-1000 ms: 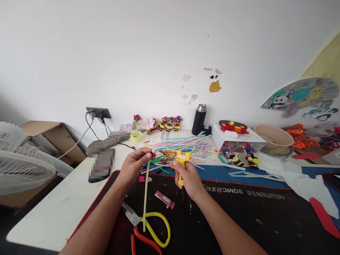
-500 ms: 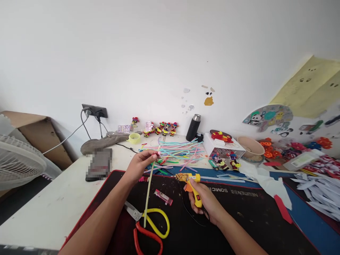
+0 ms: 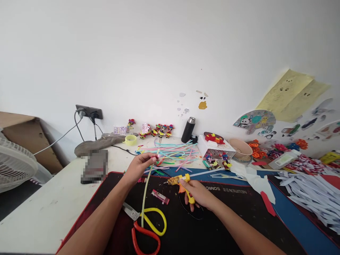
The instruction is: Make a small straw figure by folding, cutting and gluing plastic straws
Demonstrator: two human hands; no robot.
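Observation:
Pinched between the thumb and fingers of my left hand (image 3: 139,168) is a pale yellow-green pipe cleaner (image 3: 145,198), with a small dark red piece at the fingertips. Its long end hangs down to the scissors (image 3: 142,219), which lie on the black mat with one red and one yellow handle. My right hand (image 3: 198,193) grips a yellow hot glue gun (image 3: 183,180), its nozzle pointing left, to the lower right of my left hand. A clear glue stick (image 3: 205,172) sticks out behind it. Between the two hands, lower down, lies a pink lighter (image 3: 160,197).
Several coloured pipe cleaners (image 3: 177,152) are spread behind my hands. Small figures (image 3: 159,131), a roll of tape (image 3: 130,140) and a black flask (image 3: 188,130) stand near the wall. White paper strips (image 3: 310,202) lie right; a fan (image 3: 18,163) stands left.
The view has turned slightly to the right. My right hand has brought the glue gun a little left and nearer to me. My left hand keeps its pinch on the pipe cleaner.

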